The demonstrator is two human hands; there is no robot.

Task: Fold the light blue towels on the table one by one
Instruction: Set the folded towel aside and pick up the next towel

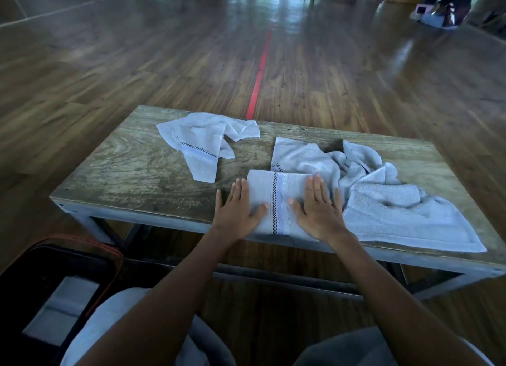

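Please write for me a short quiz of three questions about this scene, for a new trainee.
1. True or false: the left hand and the right hand both touch the folded towel.
2. Where does the crumpled towel lie? A) far left on the table; B) under the right hand; C) hanging off the near edge.
3. Fill in: the stripe beyond the table is ___ in colour.
Key: 1 true; 2 A; 3 red.

Glossy wood floor [137, 64] w/ red stripe [258, 75]; worn wood table [131, 168] in fgd.
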